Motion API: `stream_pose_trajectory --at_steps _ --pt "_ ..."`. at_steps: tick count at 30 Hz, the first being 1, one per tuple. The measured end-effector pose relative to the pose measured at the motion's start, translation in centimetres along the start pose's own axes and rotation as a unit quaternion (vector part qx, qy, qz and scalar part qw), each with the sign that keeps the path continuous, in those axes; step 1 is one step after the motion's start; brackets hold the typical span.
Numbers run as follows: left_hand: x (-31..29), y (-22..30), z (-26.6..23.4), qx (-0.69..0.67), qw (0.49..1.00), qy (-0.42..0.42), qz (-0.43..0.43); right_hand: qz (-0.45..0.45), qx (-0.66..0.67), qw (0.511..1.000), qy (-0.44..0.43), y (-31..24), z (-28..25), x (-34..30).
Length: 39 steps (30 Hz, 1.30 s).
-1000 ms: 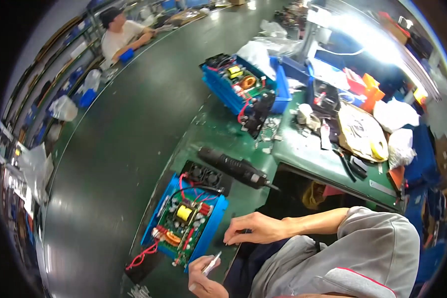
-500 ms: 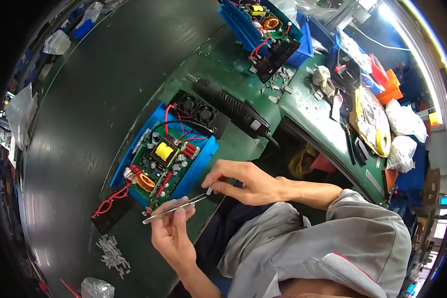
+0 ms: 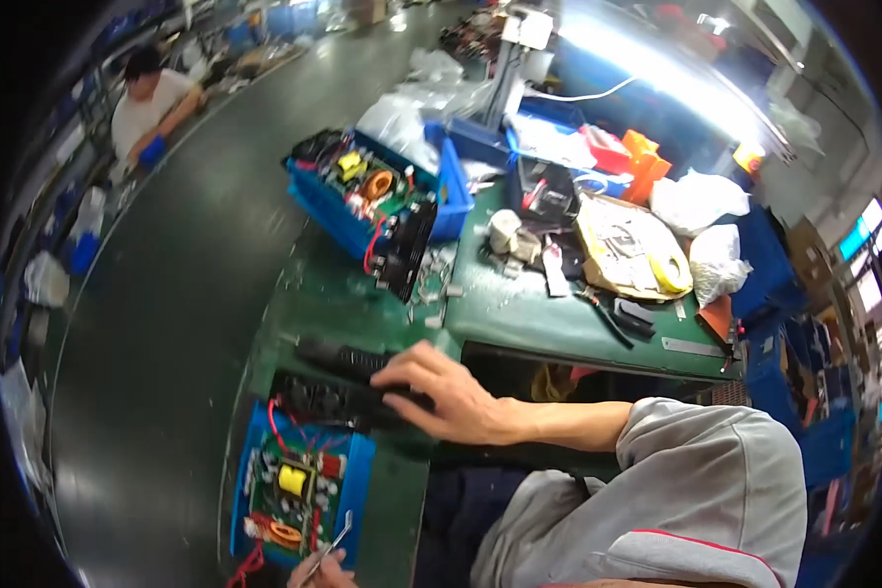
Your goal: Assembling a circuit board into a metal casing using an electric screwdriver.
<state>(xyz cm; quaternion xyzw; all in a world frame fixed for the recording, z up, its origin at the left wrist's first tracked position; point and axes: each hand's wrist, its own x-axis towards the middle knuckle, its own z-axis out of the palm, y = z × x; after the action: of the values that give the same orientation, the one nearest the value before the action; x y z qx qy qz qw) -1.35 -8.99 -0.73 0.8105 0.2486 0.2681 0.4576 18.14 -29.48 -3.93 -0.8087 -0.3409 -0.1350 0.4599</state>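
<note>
My right hand (image 3: 451, 397) is closed round the handle end of a black electric screwdriver (image 3: 338, 356), slightly blurred, its thin tip pointing left. Low in the picture, partly cut off by the edge, my left hand (image 3: 329, 570) grips metal tweezers (image 3: 336, 539). A small pale piece seems to sit at their tip, too small to name. The tweezers reach over the near right edge of an open blue metal case (image 3: 360, 480). Inside are a green circuit board, a yellow-wrapped transformer (image 3: 292, 479) and a copper coil (image 3: 284, 534). A black fan panel (image 3: 309, 397) lies at its far end, beside the screwdriver.
Farther back stands a second open blue case (image 3: 328, 211) with a circuit board, beside a blue bin (image 3: 451, 191). Small metal pieces (image 3: 436, 279) lie scattered near it. On the right bench are pliers (image 3: 608, 318), a ruler (image 3: 696, 347) and white bags (image 3: 696, 201). A person (image 3: 147, 108) sits far left.
The view has swung up and right. My right hand has left the tweezers' tip and gone to the screwdriver. My left hand still holds the tweezers, now at the lower edge.
</note>
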Motion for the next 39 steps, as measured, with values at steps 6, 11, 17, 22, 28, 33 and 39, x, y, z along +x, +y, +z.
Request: stream_pose_trajectory --at_steps 6,11,17,22,28,33,39 --pt "2.3 -2.2 1.1 0.053 0.987 0.023 0.148 0.057 -0.137 0.989 -0.027 3.7 -0.8 0.2" --pt "2.6 -4.4 1.6 0.064 0.99 0.024 0.125 0.033 -0.167 0.983 -0.076 2.5 -0.9 0.4" --pt "3.6 -3.6 3.2 0.054 0.985 0.004 0.166 0.357 0.081 0.919 -0.145 -0.1 -4.9 -7.3" --pt "3.3 -3.6 3.1 0.076 0.981 -0.025 0.176 0.539 0.279 0.753 -0.253 -2.1 -4.9 -13.7" --pt "3.0 -4.1 3.1 0.14 0.974 -0.021 0.175 0.392 0.271 0.83 -0.29 -4.0 -2.7 -16.3" --pt "3.5 -4.2 3.1 0.179 0.965 0.002 0.191 0.383 0.323 0.818 -0.284 -4.0 -2.0 -15.8" --pt "3.6 -3.8 4.2 0.217 0.954 0.009 0.206 0.391 0.341 0.8 -0.301 -3.5 -2.5 -14.8"
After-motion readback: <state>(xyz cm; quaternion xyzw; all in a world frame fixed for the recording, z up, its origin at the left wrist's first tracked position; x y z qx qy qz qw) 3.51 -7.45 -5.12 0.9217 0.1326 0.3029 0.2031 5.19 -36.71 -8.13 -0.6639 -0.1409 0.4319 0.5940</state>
